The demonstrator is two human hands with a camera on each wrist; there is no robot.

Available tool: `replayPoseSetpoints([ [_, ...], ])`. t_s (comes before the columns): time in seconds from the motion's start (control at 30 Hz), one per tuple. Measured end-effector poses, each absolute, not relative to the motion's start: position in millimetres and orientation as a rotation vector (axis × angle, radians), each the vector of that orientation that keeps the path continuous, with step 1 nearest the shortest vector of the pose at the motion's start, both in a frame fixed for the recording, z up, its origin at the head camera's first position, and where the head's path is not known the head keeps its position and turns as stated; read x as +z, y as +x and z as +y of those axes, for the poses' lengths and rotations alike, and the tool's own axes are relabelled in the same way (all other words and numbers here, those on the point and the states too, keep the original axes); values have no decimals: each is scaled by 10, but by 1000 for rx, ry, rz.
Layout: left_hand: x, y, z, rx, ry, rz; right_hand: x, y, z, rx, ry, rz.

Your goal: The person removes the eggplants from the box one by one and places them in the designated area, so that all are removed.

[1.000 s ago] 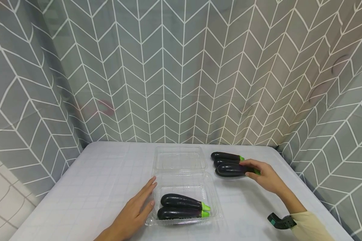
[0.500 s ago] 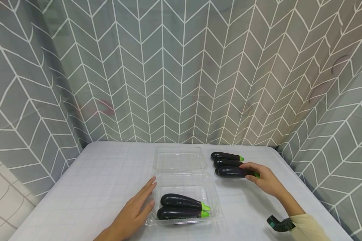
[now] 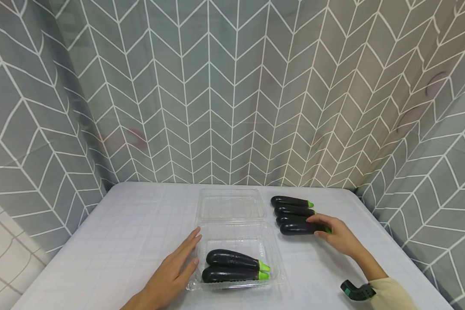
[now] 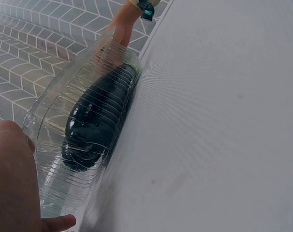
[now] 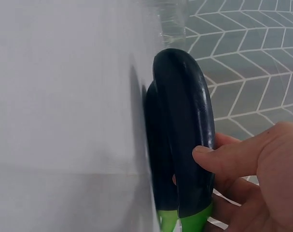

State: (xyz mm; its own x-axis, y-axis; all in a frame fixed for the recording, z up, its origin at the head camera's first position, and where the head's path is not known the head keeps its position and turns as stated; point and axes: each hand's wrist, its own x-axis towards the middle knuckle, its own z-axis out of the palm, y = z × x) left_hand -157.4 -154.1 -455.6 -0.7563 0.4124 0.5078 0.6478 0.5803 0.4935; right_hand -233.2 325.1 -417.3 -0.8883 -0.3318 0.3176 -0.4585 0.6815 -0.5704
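With thumb and fingers my right hand pinches an eggplant near its green stem end, at the front of a group on the right. In the right wrist view that eggplant sits above another eggplant. Two more eggplants lie behind them. My left hand rests with straight fingers at the left side of a clear plastic clamshell box. Inside the box two eggplants lie side by side, stems to the right; the left wrist view shows them through the ribbed wall.
The box's lid lies folded back behind its base. A white cloth covers the table. Grey patterned curtains stand along the back and sides. A dark band is on the right forearm.
My right hand has moved slightly toward me with the eggplant it holds, off the others, so more of the eggplants behind show. The left hand and the box have stayed put.
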Motion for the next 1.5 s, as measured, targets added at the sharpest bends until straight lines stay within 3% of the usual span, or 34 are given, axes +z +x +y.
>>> replayPoseSetpoints([
  [0.93,-4548,-1574,-1528,-970,-853,-2484,-4222,-2333,3278,849,697,-2713],
  [1.5,-4554,-1574,-1521,-975,-838,-2497,-3871,-2188,2845,819,765,-2567],
])
